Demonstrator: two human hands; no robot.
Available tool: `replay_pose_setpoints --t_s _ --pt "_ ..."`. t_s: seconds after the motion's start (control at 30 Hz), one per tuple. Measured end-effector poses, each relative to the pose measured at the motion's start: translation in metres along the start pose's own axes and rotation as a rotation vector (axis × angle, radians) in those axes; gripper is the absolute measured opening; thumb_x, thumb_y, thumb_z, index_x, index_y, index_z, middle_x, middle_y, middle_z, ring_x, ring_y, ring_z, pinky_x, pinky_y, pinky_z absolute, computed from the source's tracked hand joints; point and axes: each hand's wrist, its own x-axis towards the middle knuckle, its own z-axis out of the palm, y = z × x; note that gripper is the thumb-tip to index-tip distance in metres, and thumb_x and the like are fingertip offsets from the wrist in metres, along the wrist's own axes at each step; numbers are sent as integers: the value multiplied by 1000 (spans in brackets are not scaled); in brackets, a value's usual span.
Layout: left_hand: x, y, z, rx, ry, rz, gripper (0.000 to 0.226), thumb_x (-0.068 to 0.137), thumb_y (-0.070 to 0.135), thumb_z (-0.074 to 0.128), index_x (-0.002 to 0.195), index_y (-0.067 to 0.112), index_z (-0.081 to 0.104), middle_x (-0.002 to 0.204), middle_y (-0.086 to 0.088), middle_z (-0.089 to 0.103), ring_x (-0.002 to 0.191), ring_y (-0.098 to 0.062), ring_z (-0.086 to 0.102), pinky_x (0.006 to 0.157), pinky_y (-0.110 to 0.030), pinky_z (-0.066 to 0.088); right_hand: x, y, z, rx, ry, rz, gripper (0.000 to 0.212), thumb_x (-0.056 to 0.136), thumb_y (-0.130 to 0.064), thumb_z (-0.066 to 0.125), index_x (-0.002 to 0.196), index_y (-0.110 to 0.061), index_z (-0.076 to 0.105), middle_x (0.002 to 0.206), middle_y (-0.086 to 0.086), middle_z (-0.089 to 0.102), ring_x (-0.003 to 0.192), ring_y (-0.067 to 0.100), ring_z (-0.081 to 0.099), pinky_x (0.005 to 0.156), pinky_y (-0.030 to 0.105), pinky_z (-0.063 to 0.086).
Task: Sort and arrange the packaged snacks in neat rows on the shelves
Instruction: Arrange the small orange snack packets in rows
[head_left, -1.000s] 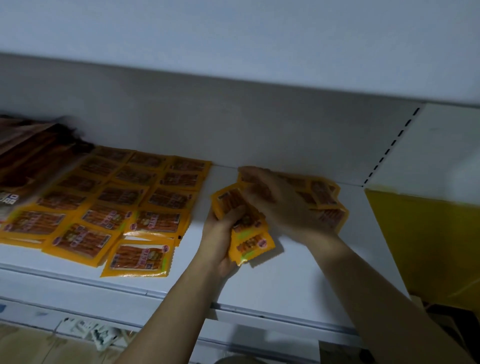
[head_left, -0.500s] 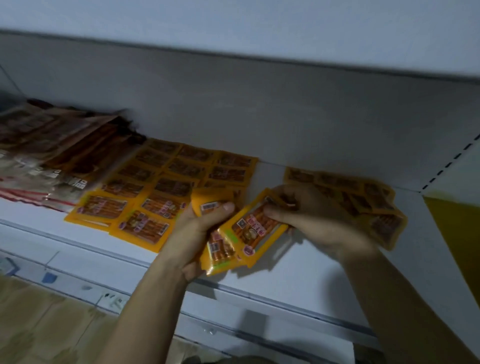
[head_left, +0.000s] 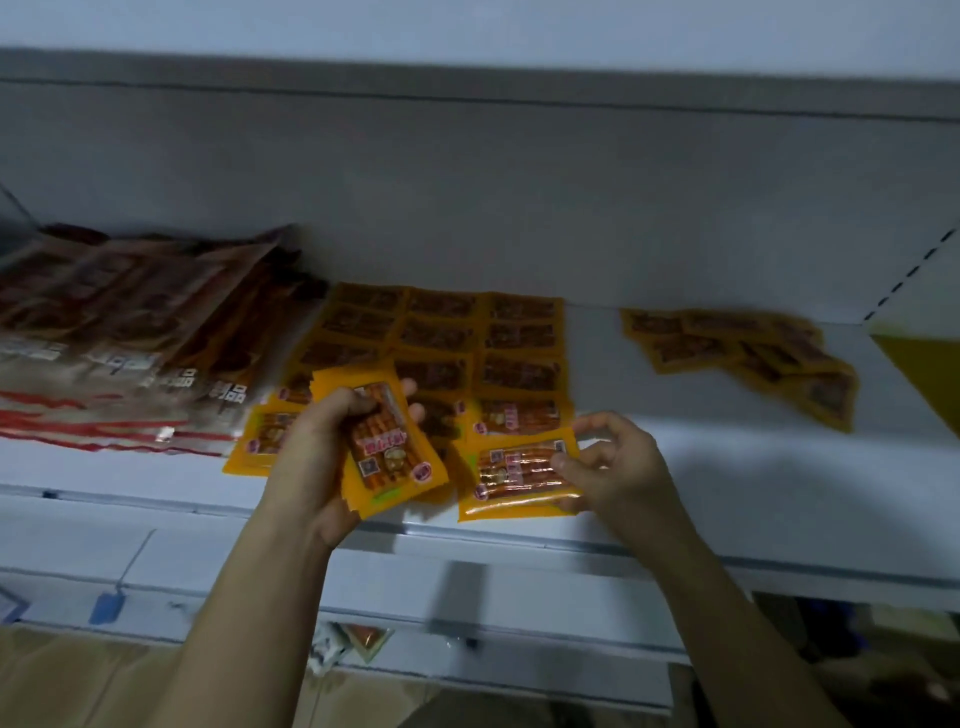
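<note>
On the white shelf (head_left: 727, 467) lie several yellow snack packets in rows (head_left: 478, 343). My left hand (head_left: 311, 457) grips a small stack of yellow packets (head_left: 389, 452) above the front of those rows. To its right, my right hand (head_left: 613, 467) pinches the right end of a single yellow packet (head_left: 514, 475), which lies flat at the front end of the right-hand row. A loose heap of the same yellow packets (head_left: 748, 353) lies at the back right of the shelf.
Larger brown and clear snack bags (head_left: 119, 332) lie overlapped at the left of the shelf. The grey back wall (head_left: 467, 197) rises behind, and another shelf runs overhead. A yellow panel (head_left: 930, 374) stands at the far right. A lower shelf edge (head_left: 467, 582) shows below.
Both hands have moved left from the loose heap to the arranged rows. My right hand has brought one packet down to the front of the right-hand row; my left hand still holds the stack.
</note>
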Motion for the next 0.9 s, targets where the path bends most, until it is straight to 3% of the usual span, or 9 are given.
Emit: replay_pose_setpoints --t_s 0.13,0.23,0.33,0.43,0.57,0.63,0.73,0.83,0.9 --pt "0 7 -22 -13 -49 -59 37 98 7 41 91 7 78 100 -11 78 81 -23 75 80 -42 61 -14 -3 20 -465 234 -149 33 79 -24 84 99 -28 59 60 -2 58 57 7 59 51 13 38" --pt "1 12 -38 -44 -96 -88 42 97 7 41 84 9 81 97 -11 78 75 -22 75 70 -37 63 -26 -4 26 -535 304 -286 34 79 -31 84 101 -30 58 70 -15 46 62 3 49 58 15 32" --pt "2 15 -49 -67 -141 -96 32 97 7 40 112 11 68 98 -12 77 74 -23 75 68 -36 63 -37 0 30 -696 117 -443 39 75 -38 85 106 -34 61 89 -17 46 83 6 48 71 24 41" --pt "1 20 -56 -123 -221 -96 42 89 8 44 127 15 62 105 -16 74 80 -27 74 73 -40 62 -38 11 37 -859 26 -500 38 76 -40 84 108 -30 67 97 -13 48 94 12 44 78 31 44" --pt "-3 19 -57 -147 -247 -123 38 86 4 45 111 11 73 114 -19 74 93 -30 76 75 -44 64 -43 5 44 -754 139 -529 31 79 -42 83 102 -30 66 91 -24 48 91 10 49 75 18 40" --pt "-5 15 -53 -89 -237 -80 37 88 1 54 122 9 66 118 -21 73 103 -33 75 80 -50 63 -52 -11 58 -471 160 -498 23 83 -43 75 98 -28 67 82 -19 55 81 8 55 70 18 42" --pt "-9 7 -44 -44 -168 -1 57 79 4 70 134 13 59 120 -19 73 105 -34 74 88 -55 61 -63 -40 86 -71 -28 -358 31 86 -44 68 109 -24 62 75 -15 60 66 7 54 63 27 47" --pt "-11 -1 -37 -18 -155 34 50 83 2 73 131 10 61 119 -21 72 103 -36 73 80 -49 63 -70 -57 108 -60 -116 -359 45 85 -26 81 121 -27 54 92 -7 73 77 13 73 66 39 61" --pt "-10 -4 -36 25 -122 84 48 87 3 74 131 10 59 117 -20 73 103 -37 73 77 -47 63 -70 -64 115 -90 11 -322 55 81 -15 85 123 -30 54 94 -10 75 79 13 75 66 36 63"
